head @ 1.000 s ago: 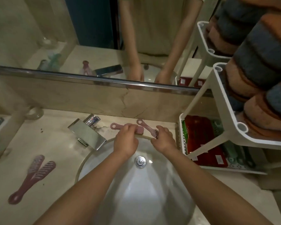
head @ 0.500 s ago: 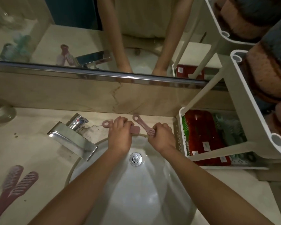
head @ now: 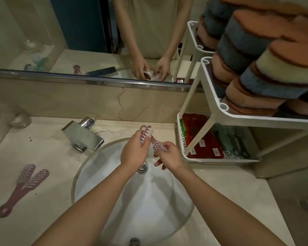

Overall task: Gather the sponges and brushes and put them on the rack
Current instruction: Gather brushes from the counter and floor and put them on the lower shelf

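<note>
Above the back of the sink [head: 149,201], my left grip [head: 132,153] curls around one pink brush [head: 146,133], bristles up, while my right grip [head: 171,155] pinches a second pink brush [head: 159,146] beside it. Two more brushes [head: 25,181] lie on the desk [head: 48,148] left of the sink; the rack [head: 219,114] stands right of it.

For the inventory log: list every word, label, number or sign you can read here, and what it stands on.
No text can be read.
White stickers on the red items in the rack's lower tray: too small and blurred to read.
Faucet handle: red and blue mark, no legible letters.
</note>
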`<state>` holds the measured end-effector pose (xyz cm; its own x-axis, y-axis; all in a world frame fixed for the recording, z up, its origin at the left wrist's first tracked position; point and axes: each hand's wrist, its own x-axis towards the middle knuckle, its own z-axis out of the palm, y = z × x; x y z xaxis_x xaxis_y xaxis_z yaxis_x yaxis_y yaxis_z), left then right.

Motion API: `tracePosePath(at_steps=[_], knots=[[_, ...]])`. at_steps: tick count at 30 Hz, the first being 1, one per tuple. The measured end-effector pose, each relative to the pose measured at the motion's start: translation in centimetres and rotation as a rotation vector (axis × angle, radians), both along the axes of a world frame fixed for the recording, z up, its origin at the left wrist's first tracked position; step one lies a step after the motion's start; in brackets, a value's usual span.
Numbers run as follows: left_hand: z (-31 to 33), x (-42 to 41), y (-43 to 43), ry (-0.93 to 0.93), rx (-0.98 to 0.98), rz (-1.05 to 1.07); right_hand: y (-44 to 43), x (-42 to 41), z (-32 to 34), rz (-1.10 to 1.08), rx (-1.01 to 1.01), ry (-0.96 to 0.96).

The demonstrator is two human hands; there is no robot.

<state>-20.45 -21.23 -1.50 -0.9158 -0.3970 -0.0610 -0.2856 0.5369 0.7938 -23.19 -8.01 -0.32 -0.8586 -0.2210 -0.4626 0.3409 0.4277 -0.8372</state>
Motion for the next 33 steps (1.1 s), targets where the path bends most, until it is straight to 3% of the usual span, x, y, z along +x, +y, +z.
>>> tracePosePath(at_steps=[9,15,19,22,27,33], knots=[[1.8,4.9,8.1,-0.031,0.068,-0.035,9.6,5.1,2.4,0.053,-0.056,-0.028],[2.2,6.3,15.0,-0.007,0.443,0.008,17.0,6.7,3.3,0.142,-0.067,-0.105],[3.0,6.3,18.9,-0.025,0.565,-0.043,21.2,6.6,3.7,0.218,-0.043,-0.114],[3.9,5.5,21.4,-0.065,0.581,-0.088,23.3,6.1,3.9,0.213,-0.074,-0.117],[5.1,3.1,24.5,-0.053,0.596,-0.130,25.7,4.1,4.3,-0.015,-0.263,-0.263],[5.6,0.0,26.3,-0.125,0.507,-0.189,27.4,0.6,4.4,-0.055,-0.149,-0.142]])
